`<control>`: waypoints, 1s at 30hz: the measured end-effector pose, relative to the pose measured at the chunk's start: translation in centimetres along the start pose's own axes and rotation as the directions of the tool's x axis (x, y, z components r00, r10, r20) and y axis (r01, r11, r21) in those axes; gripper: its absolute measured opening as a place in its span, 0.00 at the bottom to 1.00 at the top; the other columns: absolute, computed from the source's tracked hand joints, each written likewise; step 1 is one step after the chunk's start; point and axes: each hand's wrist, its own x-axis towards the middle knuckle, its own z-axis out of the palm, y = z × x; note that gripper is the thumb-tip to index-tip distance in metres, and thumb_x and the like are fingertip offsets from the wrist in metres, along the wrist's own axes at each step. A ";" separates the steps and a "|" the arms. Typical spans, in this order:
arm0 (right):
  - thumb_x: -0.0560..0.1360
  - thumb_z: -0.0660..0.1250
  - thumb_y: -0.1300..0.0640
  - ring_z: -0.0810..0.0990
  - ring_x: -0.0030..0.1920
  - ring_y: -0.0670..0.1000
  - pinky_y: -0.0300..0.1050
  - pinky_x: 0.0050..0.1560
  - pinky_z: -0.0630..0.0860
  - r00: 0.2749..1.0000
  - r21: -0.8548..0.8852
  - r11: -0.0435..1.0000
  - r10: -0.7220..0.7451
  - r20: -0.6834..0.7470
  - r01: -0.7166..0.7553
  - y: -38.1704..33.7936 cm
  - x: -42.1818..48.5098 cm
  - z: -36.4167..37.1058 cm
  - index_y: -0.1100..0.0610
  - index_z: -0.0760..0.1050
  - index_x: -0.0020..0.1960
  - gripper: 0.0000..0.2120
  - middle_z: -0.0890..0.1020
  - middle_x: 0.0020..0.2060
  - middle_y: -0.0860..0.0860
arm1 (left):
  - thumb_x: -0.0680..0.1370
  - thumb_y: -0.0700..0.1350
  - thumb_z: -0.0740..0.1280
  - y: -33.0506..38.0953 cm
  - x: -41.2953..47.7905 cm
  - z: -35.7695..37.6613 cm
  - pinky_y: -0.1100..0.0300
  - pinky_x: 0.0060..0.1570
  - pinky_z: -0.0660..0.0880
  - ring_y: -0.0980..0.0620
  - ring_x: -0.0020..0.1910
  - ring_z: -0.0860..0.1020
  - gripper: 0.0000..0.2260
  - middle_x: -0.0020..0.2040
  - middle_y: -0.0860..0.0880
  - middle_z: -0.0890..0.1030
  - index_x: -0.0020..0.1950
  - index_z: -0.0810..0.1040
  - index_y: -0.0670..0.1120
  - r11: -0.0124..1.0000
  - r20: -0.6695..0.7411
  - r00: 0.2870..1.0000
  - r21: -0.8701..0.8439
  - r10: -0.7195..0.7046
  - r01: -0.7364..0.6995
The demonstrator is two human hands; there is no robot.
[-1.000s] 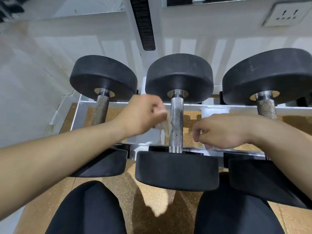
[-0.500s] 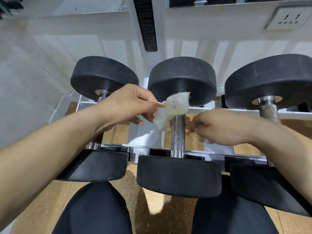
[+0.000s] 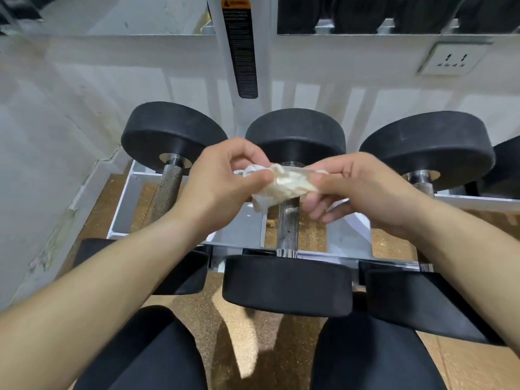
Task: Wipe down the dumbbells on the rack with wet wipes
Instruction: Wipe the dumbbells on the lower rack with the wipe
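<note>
refolding the wipe (image 3: 282,184) above the middle dumbbell (image 3: 288,220)
we pinch it with left hand (image 3: 222,182) and right hand (image 3: 357,190), likely to expose a fresh side.

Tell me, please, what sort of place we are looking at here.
Most likely a gym's free-weights area: black dumbbells with knurled steel handles lie side by side on a white metal rack, and a warning label runs down the upright behind.
</note>
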 end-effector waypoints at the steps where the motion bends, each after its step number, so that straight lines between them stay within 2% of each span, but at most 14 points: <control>1: 0.84 0.62 0.59 0.83 0.36 0.50 0.46 0.40 0.80 0.999 0.025 0.999 0.036 -0.039 -0.035 -0.1 0.0 -0.4 0.61 0.82 0.49 0.11 0.86 0.38 0.55 | 0.75 0.39 0.76 -0.2 -0.2 -0.3 0.48 0.43 0.81 0.43 0.39 0.83 0.07 0.43 0.47 0.86 0.42 0.81 0.49 0.998 -0.031 0.999 0.052 0.042 -0.040; 4: 0.83 0.62 0.58 0.80 0.34 0.51 0.46 0.38 0.80 0.964 0.216 0.972 0.146 -0.222 -0.098 -0.1 0.0 -1.6 0.57 0.80 0.47 0.10 0.84 0.34 0.54 | 0.73 0.39 0.78 -0.6 -1.0 -1.2 0.50 0.48 0.82 0.43 0.40 0.83 0.09 0.47 0.53 0.87 0.39 0.82 0.51 0.990 -0.026 0.994 0.088 0.110 -0.107; 6: 0.82 0.62 0.58 0.82 0.35 0.51 0.48 0.38 0.81 0.927 0.358 0.928 0.221 -0.302 -0.104 -0.1 0.1 -1.7 0.57 0.79 0.51 0.07 0.83 0.34 0.52 | 0.73 0.39 0.77 -0.9 -1.7 -2.0 0.53 0.52 0.82 0.52 0.46 0.85 0.08 0.50 0.55 0.86 0.39 0.82 0.50 0.984 0.049 0.991 0.122 0.127 -0.132; 9: 0.82 0.60 0.61 0.87 0.41 0.55 0.55 0.43 0.84 0.931 0.580 0.808 0.285 -0.231 -0.103 -0.7 0.0 -1.2 0.62 0.76 0.56 0.07 0.85 0.39 0.55 | 0.73 0.48 0.77 -1.1 -2.6 -3.2 0.58 0.60 0.75 0.58 0.62 0.79 0.04 0.58 0.61 0.82 0.41 0.84 0.56 0.892 0.350 0.923 0.350 0.158 -0.285; 11: 0.83 0.59 0.62 0.87 0.41 0.57 0.55 0.43 0.85 0.954 0.645 0.757 0.260 -0.149 -0.106 -1.3 -0.1 -0.6 0.63 0.75 0.55 0.07 0.84 0.38 0.55 | 0.70 0.58 0.74 -0.9 -3.0 -3.2 0.63 0.61 0.70 0.60 0.63 0.76 0.06 0.60 0.63 0.79 0.40 0.86 0.58 0.861 0.446 0.884 0.386 0.139 -0.330; 13: 0.83 0.59 0.63 0.86 0.39 0.55 0.52 0.39 0.84 0.978 0.642 0.763 0.183 -0.097 -0.079 -2.3 -0.1 -0.1 0.61 0.76 0.50 0.08 0.84 0.37 0.54 | 0.70 0.58 0.74 -0.5 -2.7 -2.7 0.65 0.57 0.71 0.62 0.58 0.79 0.08 0.57 0.61 0.81 0.40 0.85 0.54 0.945 0.268 0.954 0.256 0.134 -0.205; 14: 0.83 0.59 0.63 0.86 0.41 0.56 0.53 0.40 0.84 0.988 0.629 0.774 0.139 -0.063 -0.068 -2.8 -0.1 0.2 0.60 0.77 0.49 0.09 0.84 0.39 0.55 | 0.70 0.55 0.78 -0.3 -2.3 -2.3 0.66 0.55 0.73 0.62 0.56 0.80 0.08 0.57 0.59 0.82 0.44 0.84 0.54 0.979 0.167 0.980 0.150 0.111 -0.136; 15: 0.82 0.58 0.64 0.86 0.43 0.56 0.54 0.42 0.85 0.995 0.615 0.787 0.096 -0.025 -0.061 -3.4 -0.1 0.4 0.60 0.78 0.50 0.09 0.85 0.42 0.56 | 0.67 0.52 0.81 -0.2 -1.8 -2.0 0.66 0.56 0.75 0.61 0.57 0.81 0.15 0.59 0.57 0.83 0.51 0.81 0.54 0.996 0.132 0.988 0.038 0.079 -0.085; 17: 0.81 0.57 0.65 0.86 0.48 0.58 0.56 0.46 0.85 0.998 0.594 0.802 0.037 0.056 -0.063 -4.4 0.0 0.9 0.63 0.79 0.56 0.12 0.86 0.49 0.59 | 0.63 0.51 0.81 -0.3 -0.9 -1.2 0.61 0.59 0.78 0.55 0.61 0.82 0.30 0.62 0.52 0.83 0.63 0.76 0.54 0.975 0.240 0.971 -0.217 0.013 0.041; 18: 0.81 0.57 0.67 0.86 0.48 0.58 0.55 0.45 0.85 0.997 0.583 0.810 0.026 0.070 -0.062 -4.7 0.1 1.0 0.64 0.79 0.58 0.13 0.85 0.50 0.60 | 0.64 0.50 0.80 -0.5 -0.7 -1.0 0.58 0.60 0.78 0.51 0.60 0.83 0.31 0.61 0.49 0.84 0.65 0.76 0.50 0.945 0.291 0.957 -0.314 0.003 0.092; 21: 0.76 0.55 0.73 0.81 0.40 0.56 0.47 0.36 0.83 0.995 0.478 0.879 0.058 -0.083 -0.012 -4.6 0.3 1.0 0.60 0.78 0.45 0.16 0.81 0.39 0.58 | 0.71 0.43 0.78 -0.5 -0.5 -1.0 0.58 0.50 0.81 0.47 0.49 0.85 0.17 0.52 0.43 0.86 0.58 0.81 0.41 0.881 0.310 0.951 -0.447 -0.012 0.157; 23: 0.74 0.52 0.75 0.74 0.34 0.53 0.45 0.34 0.80 0.969 0.372 0.927 0.136 -0.208 -0.050 -3.5 0.3 0.7 0.57 0.72 0.37 0.18 0.75 0.34 0.56 | 0.74 0.41 0.74 -0.7 -0.5 -1.7 0.60 0.42 0.80 0.48 0.44 0.84 0.09 0.47 0.44 0.86 0.54 0.82 0.41 0.842 0.291 0.953 -0.492 -0.080 0.221; 26: 0.76 0.54 0.74 0.76 0.29 0.49 0.46 0.36 0.81 0.919 0.251 0.950 0.258 -0.300 -0.185 -1.2 0.0 0.2 0.56 0.72 0.41 0.16 0.77 0.34 0.54 | 0.78 0.39 0.71 -1.3 0.1 -2.5 0.59 0.39 0.79 0.48 0.44 0.83 0.03 0.44 0.46 0.85 0.51 0.82 0.45 0.866 0.265 0.944 -0.404 -0.197 0.294; 30: 0.71 0.65 0.62 0.80 0.47 0.53 0.51 0.52 0.78 0.946 0.275 0.930 0.290 -0.145 -0.243 -0.3 -0.4 0.6 0.58 0.81 0.55 0.14 0.83 0.51 0.54 | 0.72 0.43 0.77 -1.4 0.9 -1.6 0.56 0.43 0.77 0.48 0.44 0.83 0.08 0.43 0.46 0.84 0.49 0.82 0.48 0.939 0.318 0.929 -0.218 -0.191 0.268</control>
